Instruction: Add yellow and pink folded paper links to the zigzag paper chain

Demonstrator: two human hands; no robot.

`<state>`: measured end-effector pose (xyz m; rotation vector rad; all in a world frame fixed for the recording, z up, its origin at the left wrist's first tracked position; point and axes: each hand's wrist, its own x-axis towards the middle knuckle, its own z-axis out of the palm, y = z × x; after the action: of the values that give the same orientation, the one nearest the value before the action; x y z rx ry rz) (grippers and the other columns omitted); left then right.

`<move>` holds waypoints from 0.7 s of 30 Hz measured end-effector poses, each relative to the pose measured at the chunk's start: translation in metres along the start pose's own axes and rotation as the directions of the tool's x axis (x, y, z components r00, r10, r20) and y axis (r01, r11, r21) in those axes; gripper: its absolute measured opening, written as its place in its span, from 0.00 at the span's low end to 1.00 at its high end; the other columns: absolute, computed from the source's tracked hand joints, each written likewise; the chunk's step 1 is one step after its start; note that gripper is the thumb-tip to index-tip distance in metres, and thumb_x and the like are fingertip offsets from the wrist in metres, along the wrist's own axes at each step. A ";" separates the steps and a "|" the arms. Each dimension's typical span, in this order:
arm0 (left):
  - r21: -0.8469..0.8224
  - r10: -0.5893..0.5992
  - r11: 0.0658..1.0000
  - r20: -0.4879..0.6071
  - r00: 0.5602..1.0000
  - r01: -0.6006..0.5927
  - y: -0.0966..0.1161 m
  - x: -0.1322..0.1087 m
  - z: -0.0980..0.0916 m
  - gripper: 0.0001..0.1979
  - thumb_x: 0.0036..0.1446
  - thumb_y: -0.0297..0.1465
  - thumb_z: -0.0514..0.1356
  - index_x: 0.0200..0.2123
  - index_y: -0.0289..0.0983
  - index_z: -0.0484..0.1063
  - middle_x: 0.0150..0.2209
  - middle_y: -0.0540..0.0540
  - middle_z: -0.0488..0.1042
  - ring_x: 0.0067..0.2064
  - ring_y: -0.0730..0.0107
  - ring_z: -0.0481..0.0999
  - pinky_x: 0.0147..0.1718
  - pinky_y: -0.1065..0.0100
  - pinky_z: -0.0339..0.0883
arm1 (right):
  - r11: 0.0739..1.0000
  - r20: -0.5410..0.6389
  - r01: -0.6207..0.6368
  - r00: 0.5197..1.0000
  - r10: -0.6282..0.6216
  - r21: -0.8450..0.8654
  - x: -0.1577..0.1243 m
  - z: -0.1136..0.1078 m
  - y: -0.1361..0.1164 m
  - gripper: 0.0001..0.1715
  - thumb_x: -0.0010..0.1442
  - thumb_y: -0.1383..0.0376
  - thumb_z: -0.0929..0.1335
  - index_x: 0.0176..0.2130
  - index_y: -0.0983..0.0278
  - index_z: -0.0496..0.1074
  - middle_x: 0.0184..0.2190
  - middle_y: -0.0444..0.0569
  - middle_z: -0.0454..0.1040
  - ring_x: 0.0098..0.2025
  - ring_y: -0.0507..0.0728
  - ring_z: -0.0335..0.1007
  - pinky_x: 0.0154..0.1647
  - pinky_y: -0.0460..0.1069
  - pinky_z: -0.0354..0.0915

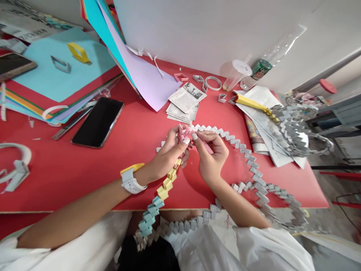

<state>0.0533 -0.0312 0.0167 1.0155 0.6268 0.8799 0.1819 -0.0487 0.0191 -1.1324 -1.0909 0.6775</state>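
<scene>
A long zigzag chain of folded paper links point(167, 183) runs from my hands down over the table edge into my lap, its sections pink, yellow, light blue and newspaper grey. My left hand point(172, 147) is closed around the pink end of the chain. Opposite it, my right hand point(212, 154) pinches a folded pink paper strip point(208, 147) against that end. The fingertips of both hands nearly meet, so the exact joint is partly hidden. Behind the hands, the grey part of the chain point(248, 154) curves across the red table point(141, 188) to the right.
Left of my hands lie a black phone point(98, 122) and coloured paper sheets point(64, 71). Small newspaper rectangles point(187, 98) are stacked behind. A lidded plastic cup point(238, 75) and a bottle point(261, 67) stand near the wall. Newspaper sheets point(278, 150) and grey woven paper pieces point(296, 128) sit at right.
</scene>
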 end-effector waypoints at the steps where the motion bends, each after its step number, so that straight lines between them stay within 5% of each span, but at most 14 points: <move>1: 0.010 0.000 1.000 -0.001 1.000 0.000 0.000 0.000 0.000 0.18 0.65 0.42 0.54 0.54 0.47 0.54 0.37 0.50 0.65 0.22 0.80 0.63 0.18 0.74 0.63 | 1.000 0.000 0.008 1.000 -0.008 -0.026 0.000 0.000 -0.001 0.04 0.57 0.66 0.72 0.31 0.59 0.72 0.32 0.46 0.73 0.37 0.55 0.72 0.39 0.53 0.71; 8: 0.201 0.081 0.976 0.028 0.996 -0.085 -0.004 -0.005 -0.003 0.21 0.67 0.41 0.52 0.61 0.49 0.54 0.37 0.48 0.67 0.31 0.73 0.69 0.30 0.69 0.71 | 0.994 -0.072 0.064 0.995 -0.071 -0.085 -0.001 0.001 -0.005 0.07 0.58 0.68 0.71 0.30 0.59 0.70 0.31 0.44 0.72 0.34 0.53 0.71 0.37 0.50 0.70; 13: 0.404 0.160 0.902 0.016 0.987 -0.153 -0.003 -0.005 -0.006 0.21 0.68 0.38 0.51 0.63 0.45 0.56 0.42 0.46 0.70 0.38 0.72 0.72 0.42 0.67 0.72 | 0.997 -0.079 -0.060 0.995 0.056 -0.054 -0.002 -0.002 -0.005 0.05 0.58 0.64 0.71 0.31 0.60 0.71 0.31 0.45 0.75 0.33 0.53 0.71 0.36 0.51 0.70; 21: 0.387 0.256 0.892 -0.009 0.967 -0.233 -0.006 -0.003 -0.012 0.17 0.65 0.35 0.57 0.55 0.40 0.64 0.43 0.44 0.74 0.35 0.73 0.78 0.34 0.72 0.75 | 0.997 0.075 -0.051 0.996 0.055 -0.062 0.007 -0.009 -0.009 0.09 0.58 0.64 0.72 0.27 0.61 0.70 0.25 0.43 0.72 0.29 0.52 0.69 0.33 0.49 0.70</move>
<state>0.0444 -0.0300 0.0068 1.4508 0.7504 1.0346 0.1919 -0.0488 0.0295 -1.1983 -1.1565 0.7392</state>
